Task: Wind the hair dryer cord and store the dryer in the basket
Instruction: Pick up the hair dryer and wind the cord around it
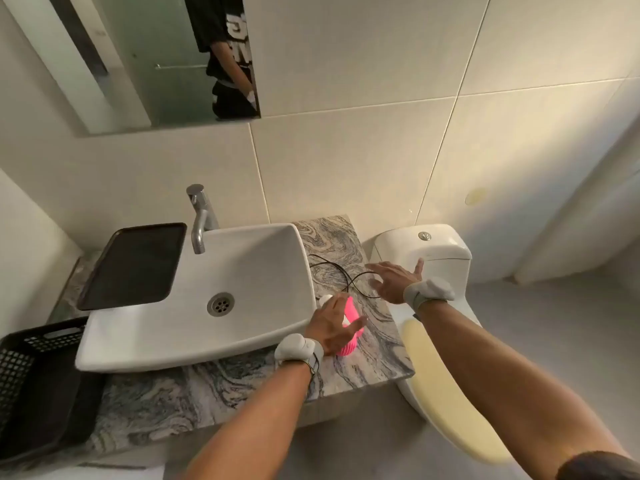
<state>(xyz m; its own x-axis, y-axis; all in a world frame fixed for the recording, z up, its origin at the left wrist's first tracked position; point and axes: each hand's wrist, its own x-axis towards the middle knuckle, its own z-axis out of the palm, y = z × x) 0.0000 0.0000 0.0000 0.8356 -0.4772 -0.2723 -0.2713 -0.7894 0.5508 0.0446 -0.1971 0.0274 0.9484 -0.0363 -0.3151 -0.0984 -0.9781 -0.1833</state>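
Basket (38, 386): black, far left on counter, well apart from dryer.
L hand (334, 327): we curl it over pink dryer (351, 336), beside sink (194, 306).
Cord (341, 277): loose, unwound.
R hand (393, 282): spread, holds nothing.
Risk: we judge cord could snag when lifted, dragging dryer into sink.

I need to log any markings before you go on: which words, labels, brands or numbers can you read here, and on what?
Pink hair dryer under the left hand: no label shows.
Large white letters on the black shirt reflected in the wall mirror: cut off and blurred, not readable.
Black mesh plastic basket, black rectangular tray, white toilet tank: no text visible.
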